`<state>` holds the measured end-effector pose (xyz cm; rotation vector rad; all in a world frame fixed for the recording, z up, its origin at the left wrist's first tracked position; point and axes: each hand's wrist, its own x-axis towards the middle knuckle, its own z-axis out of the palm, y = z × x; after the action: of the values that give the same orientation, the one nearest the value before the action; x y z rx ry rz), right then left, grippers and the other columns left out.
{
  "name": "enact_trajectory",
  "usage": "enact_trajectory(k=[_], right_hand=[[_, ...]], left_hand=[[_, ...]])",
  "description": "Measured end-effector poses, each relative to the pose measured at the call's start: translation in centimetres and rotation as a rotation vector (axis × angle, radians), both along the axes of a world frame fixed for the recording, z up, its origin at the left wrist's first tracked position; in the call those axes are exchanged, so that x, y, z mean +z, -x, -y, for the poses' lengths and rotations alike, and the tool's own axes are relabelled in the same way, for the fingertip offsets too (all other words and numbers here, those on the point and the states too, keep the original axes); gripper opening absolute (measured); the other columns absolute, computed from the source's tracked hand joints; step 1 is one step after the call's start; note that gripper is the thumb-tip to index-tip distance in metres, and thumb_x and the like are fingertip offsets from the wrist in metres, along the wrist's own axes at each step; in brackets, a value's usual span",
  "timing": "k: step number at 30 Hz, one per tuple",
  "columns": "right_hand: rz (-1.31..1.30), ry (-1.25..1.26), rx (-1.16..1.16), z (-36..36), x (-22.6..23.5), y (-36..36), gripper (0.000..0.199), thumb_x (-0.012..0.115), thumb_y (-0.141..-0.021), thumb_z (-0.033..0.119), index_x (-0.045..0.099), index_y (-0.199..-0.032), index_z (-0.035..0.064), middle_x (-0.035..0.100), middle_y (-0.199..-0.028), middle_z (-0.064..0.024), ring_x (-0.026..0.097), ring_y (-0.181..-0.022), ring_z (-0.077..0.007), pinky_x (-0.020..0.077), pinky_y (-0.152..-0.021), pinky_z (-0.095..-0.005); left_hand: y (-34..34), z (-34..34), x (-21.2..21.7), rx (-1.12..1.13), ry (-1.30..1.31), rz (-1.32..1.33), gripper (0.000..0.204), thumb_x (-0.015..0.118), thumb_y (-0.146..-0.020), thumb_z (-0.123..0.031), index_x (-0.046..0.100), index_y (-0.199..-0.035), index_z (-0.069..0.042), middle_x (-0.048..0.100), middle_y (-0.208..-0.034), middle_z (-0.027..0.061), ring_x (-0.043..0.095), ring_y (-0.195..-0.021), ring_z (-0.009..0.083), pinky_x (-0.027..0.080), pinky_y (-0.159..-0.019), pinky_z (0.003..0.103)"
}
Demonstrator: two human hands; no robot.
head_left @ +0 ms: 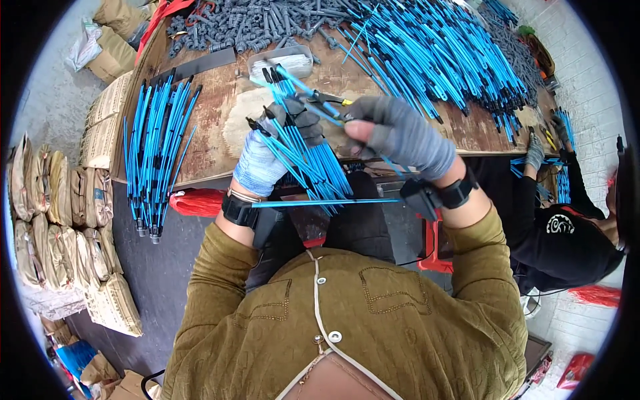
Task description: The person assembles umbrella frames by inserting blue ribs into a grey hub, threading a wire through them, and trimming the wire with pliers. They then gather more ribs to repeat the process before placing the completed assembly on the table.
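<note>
My left hand (270, 150), in a grey-blue glove with bare-looking cuff, is closed around a bundle of thin blue rods (323, 170) with black ends. The bundle slants over the table's near edge toward my lap. My right hand (403, 137), gloved alike with the thumb tip bare, is closed in a pinch at the end of a slanting blue rod (325, 107). That rod's far end is smeared by motion. One more blue rod (333, 202) lies crosswise below the bundle, between my wrists. Pliers with a yellow-marked handle (340, 101) rest on the table behind my hands.
A large heap of blue rods (440, 60) covers the table's right; grey plastic parts (267, 23) pile at the back. A clear tub (280, 61) holds small white pieces. Another rod stack (157, 147) overhangs the left edge. A co-worker's gloved hand (535, 150) is at right.
</note>
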<state>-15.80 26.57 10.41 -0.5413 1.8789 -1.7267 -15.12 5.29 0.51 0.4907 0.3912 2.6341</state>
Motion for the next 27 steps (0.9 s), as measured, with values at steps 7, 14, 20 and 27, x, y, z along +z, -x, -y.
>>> enact_trajectory(k=[7, 14, 20, 27], right_hand=[[-0.851, -0.616, -0.115, 1.6, -2.3, -1.9, 0.029, 0.06, -0.084, 0.028, 0.059, -0.09, 0.0001, 0.061, -0.07, -0.0065, 0.058, -0.061, -0.0127, 0.0451, -0.054, -0.0287], [-0.905, -0.957, -0.302, -0.4, -4.5, 8.7, 0.028, 0.054, -0.084, 0.024, 0.06, -0.098, 0.0009, 0.061, -0.084, -0.0231, 0.06, -0.076, -0.0357, 0.0492, -0.068, -0.0359], [-0.808, -1.343, -0.246, -0.3, -6.8, 16.8, 0.02, 0.052, -0.082, 0.019, 0.06, -0.094, 0.0061, 0.063, -0.087, -0.0175, 0.061, -0.082, -0.0354, 0.0495, -0.071, -0.0413], [-0.808, -1.158, -0.356, -0.6, -5.2, 13.9, 0.031, 0.055, -0.083, 0.027, 0.058, -0.097, -0.0005, 0.061, -0.084, -0.0217, 0.06, -0.078, -0.0361, 0.0487, -0.069, -0.0391]], left_hand=[[-1.3, -0.1, 1.3, 0.352, 0.528, 0.041, 0.023, 0.06, -0.083, -0.02, 0.052, -0.098, -0.005, 0.059, -0.083, 0.0076, 0.059, -0.075, 0.0204, 0.05, -0.069, 0.034], [-0.7, -0.9, 1.9, 0.29, 0.256, -0.012, 0.027, 0.061, -0.082, -0.02, 0.052, -0.102, -0.005, 0.06, -0.079, 0.0077, 0.059, -0.07, 0.021, 0.05, -0.068, 0.036], [-2.0, 0.5, 1.6, 0.378, 0.321, 0.12, 0.024, 0.059, -0.083, -0.018, 0.052, -0.103, -0.005, 0.06, -0.08, 0.008, 0.059, -0.074, 0.0229, 0.05, -0.07, 0.038], [-1.9, 1.4, 1.8, 0.287, 0.362, 0.113, 0.02, 0.057, -0.085, -0.019, 0.053, -0.101, -0.008, 0.053, -0.078, 0.0039, 0.052, -0.073, 0.0193, 0.046, -0.071, 0.037]])
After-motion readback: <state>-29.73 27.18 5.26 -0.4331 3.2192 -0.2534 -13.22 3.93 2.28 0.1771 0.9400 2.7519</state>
